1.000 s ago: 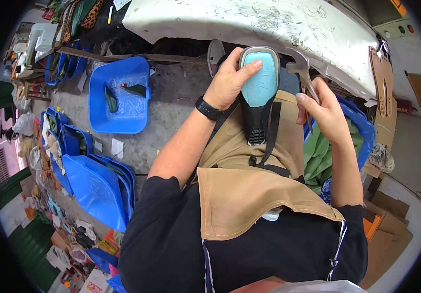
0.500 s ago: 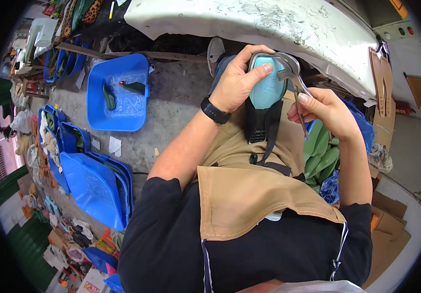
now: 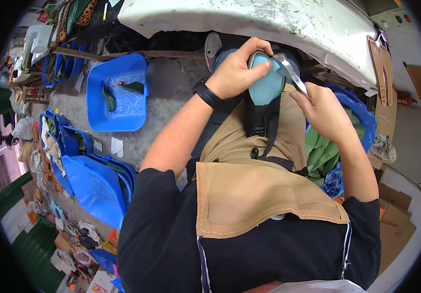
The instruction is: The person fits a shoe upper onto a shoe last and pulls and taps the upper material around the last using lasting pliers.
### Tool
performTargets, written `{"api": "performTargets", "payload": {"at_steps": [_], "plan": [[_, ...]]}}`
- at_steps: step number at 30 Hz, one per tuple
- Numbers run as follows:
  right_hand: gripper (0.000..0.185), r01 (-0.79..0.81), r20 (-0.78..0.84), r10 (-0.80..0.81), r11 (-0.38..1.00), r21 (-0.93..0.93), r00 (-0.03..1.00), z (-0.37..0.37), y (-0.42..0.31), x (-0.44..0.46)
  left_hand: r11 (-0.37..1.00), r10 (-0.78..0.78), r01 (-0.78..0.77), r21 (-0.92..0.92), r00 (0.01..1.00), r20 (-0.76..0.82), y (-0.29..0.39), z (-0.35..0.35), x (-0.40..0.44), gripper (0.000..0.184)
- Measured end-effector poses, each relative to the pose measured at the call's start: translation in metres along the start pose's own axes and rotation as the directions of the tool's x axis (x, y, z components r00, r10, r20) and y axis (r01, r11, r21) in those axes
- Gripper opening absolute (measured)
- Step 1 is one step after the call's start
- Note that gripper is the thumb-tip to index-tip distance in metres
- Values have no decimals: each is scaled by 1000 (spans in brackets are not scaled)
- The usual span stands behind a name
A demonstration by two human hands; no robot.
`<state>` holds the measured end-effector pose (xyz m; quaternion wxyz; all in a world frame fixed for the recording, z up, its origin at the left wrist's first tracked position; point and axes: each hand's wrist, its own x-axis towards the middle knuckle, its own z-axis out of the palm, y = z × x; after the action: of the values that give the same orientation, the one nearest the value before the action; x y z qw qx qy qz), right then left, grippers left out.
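Note:
My left hand point(image 3: 237, 71) is wrapped round a turquoise shoe last point(image 3: 265, 88), its thumb pressing on the face near the edge. A dark upper runs round the last's rim. My right hand point(image 3: 325, 110) is closed on the handles of metal lasting pliers point(image 3: 294, 77). Their curved head meets the rim of the upper at the right; whether the jaws grip it I cannot tell. The last rests over my lap, above black straps point(image 3: 270, 119) on the tan apron point(image 3: 264, 195).
A blue bin point(image 3: 91, 93) with green pieces stands on the floor at left, above stacked blue bins point(image 3: 93, 183). Green pieces point(image 3: 325, 151) fill a blue container at right. A worn white-covered table point(image 3: 249, 19) lies ahead. Tan cutout pieces point(image 3: 379, 73) hang at its right end.
My right hand has closed further round the pliers' handles, which stood spread before, and the pliers have turned. My left hand stays on the shoe last. The view has shifted slightly.

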<state>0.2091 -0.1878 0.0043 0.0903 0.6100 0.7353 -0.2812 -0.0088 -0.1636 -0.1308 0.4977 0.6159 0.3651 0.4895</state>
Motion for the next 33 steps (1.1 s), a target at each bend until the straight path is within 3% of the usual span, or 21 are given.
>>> {"api": "performTargets", "payload": {"at_steps": [4, 9, 15, 16, 18, 19, 20, 22, 24, 25, 29, 33], "plan": [[32, 52, 40, -72, 923, 382, 997, 4, 24, 4, 1000, 25, -24, -14, 999, 30, -4, -4, 8, 25], [31, 115, -46, -106, 905, 409, 993, 7, 46, -7, 990, -67, 55, 133, 994, 86, -10, -17, 11, 19], [31, 127, -66, -109, 820, 559, 992, 29, 51, -3, 997, -23, 18, 80, 998, 66, -23, -6, 13, 22], [31, 87, -30, -85, 821, 564, 996, 31, 49, -1, 976, -132, 135, -172, 991, 26, -25, 3, 6, 26], [32, 0, 43, -30, 819, 574, 999, 37, 46, 3, 714, -357, 302, -632, 933, 43, -29, 20, -8, 34], [32, -54, 87, 5, 814, 578, 996, 40, 47, 3, 485, -459, 345, -803, 883, 101, -32, 26, -14, 39], [32, -72, 101, 16, 813, 577, 995, 43, 50, 1, 471, -470, 354, -808, 876, 109, -35, 29, -17, 39], [33, -104, 115, 45, 810, 577, 992, 42, 55, 4, 740, -384, 360, -569, 920, 82, -42, 27, -13, 46], [34, -128, 125, 68, 806, 578, 990, 41, 58, 9, 919, -289, 301, -254, 953, 86, -44, 23, -9, 54], [34, -132, 130, 69, 807, 576, 989, 41, 60, 11, 917, -292, 304, -258, 953, 85, -42, 22, -8, 54], [37, -59, 11, 59, 931, 361, 998, 39, 68, 13, 934, -354, 357, 20, 915, 192, -31, 23, 0, 59], [40, 67, -109, -21, 894, 443, 994, 29, 52, 13, 940, -338, 342, 8, 924, 178, -44, 33, -22, 62]]}}
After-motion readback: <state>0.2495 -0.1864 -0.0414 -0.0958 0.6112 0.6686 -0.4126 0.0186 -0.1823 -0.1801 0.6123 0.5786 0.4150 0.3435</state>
